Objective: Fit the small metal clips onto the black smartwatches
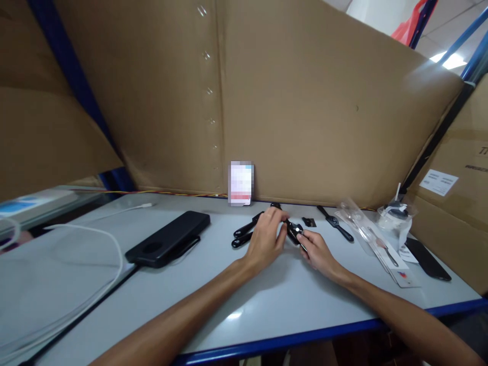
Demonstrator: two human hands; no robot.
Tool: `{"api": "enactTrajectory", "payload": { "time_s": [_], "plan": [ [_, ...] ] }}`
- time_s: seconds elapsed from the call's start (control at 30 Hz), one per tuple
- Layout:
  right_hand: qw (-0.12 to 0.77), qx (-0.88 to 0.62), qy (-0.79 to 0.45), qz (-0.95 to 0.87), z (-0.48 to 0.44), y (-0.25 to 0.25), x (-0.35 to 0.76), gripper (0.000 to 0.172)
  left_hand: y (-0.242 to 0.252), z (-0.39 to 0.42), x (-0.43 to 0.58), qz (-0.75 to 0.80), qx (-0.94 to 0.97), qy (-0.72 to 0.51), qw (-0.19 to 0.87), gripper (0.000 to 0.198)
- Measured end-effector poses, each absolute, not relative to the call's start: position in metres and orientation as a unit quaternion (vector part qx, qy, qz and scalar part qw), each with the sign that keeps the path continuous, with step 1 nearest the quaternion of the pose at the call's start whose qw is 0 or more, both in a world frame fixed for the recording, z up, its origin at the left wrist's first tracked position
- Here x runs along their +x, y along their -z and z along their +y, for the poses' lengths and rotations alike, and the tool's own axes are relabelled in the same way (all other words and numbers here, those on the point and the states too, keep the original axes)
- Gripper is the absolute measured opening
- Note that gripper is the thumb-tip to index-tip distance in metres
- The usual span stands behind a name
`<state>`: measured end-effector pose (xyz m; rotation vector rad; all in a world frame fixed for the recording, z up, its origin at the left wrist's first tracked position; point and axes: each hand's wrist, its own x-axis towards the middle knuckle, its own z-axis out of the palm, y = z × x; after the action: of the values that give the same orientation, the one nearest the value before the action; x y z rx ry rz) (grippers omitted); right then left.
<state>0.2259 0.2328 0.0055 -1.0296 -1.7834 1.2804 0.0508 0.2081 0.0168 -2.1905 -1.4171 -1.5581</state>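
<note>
A glossy black handled tool [293,235] lies slantwise between my two hands, a little above or on the table; its exact kind is hard to make out. My right hand [316,249] is closed round its near end, thumb on top by a shiny spot. At its far part, the bent fingers of my left hand [267,236] curl over it, thumb on the near side. Beside my left hand lie black handles [244,234], partly covered by that hand. Past my right fingers is a small black piece [308,222]. Farther right rests a slim black double-ended piece [335,223].
A phone-like card with a blurred face [241,184] leans on the cardboard wall [324,117]. Left are a black power bank [168,239] and a white cable [118,254]. Right are clear packaging [375,239], a white cup-like item [394,216] and a dark phone [429,259].
</note>
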Motion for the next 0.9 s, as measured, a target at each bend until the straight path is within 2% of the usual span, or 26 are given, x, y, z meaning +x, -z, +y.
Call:
{"api": "enactTrajectory", "payload": {
  "time_s": [0.13,0.3,0.43,0.6,0.9],
  "plan": [
    [0.348,-0.419,-0.536,-0.645,0.229,-0.014,0.227,0.036,-0.016,0.213,0.052,-0.509,-0.619,0.595,-0.061,0.006],
    [0.378,-0.416,-0.548,-0.619,0.228,-0.017,0.228,0.041,-0.010,0.218,0.057,-0.499,-0.590,0.597,-0.217,0.020],
    [0.376,-0.409,-0.536,-0.636,0.228,-0.016,0.228,0.041,-0.010,0.218,0.062,-0.458,-0.592,0.590,-0.303,0.038],
    [0.356,-0.384,-0.511,-0.681,0.227,-0.012,0.226,0.042,-0.010,0.217,0.067,-0.463,-0.578,0.566,-0.363,0.059],
    [0.346,-0.369,-0.509,-0.696,0.224,-0.008,0.226,0.044,-0.007,0.220,0.063,-0.476,-0.584,0.530,-0.389,0.062]
  ]
}}
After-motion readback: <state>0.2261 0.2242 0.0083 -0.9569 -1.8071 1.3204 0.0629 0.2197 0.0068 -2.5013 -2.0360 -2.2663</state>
